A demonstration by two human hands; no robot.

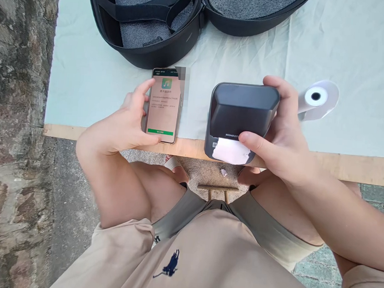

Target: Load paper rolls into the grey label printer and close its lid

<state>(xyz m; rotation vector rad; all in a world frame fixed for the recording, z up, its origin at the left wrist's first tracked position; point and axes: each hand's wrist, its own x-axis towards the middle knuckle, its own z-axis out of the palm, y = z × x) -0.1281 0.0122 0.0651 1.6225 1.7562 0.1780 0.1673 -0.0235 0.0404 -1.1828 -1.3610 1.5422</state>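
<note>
My left hand (pixel 122 118) grips a smartphone (pixel 163 108) at its left side, fingers along the upper edge and thumb at the bottom corner. The phone's lit screen carries a green music-note icon, lines of text and a green bar. My right hand (pixel 284 133) is wrapped round the right side of a dark label printer (pixel 244 108) marked NIIMBOT, its thumb pressing on the front. From the printer's front slot hangs a torn piece of white paper (pixel 231 151). Both things are at the table's near edge.
An open black zip case (pixel 190 39) with grey lining and a strap lies at the back. Right of the printer is a partly unrolled white paper roll (pixel 315 98). A pale cloth covers the table (pixel 359 166); a stone wall (pixel 12 147) rises at left.
</note>
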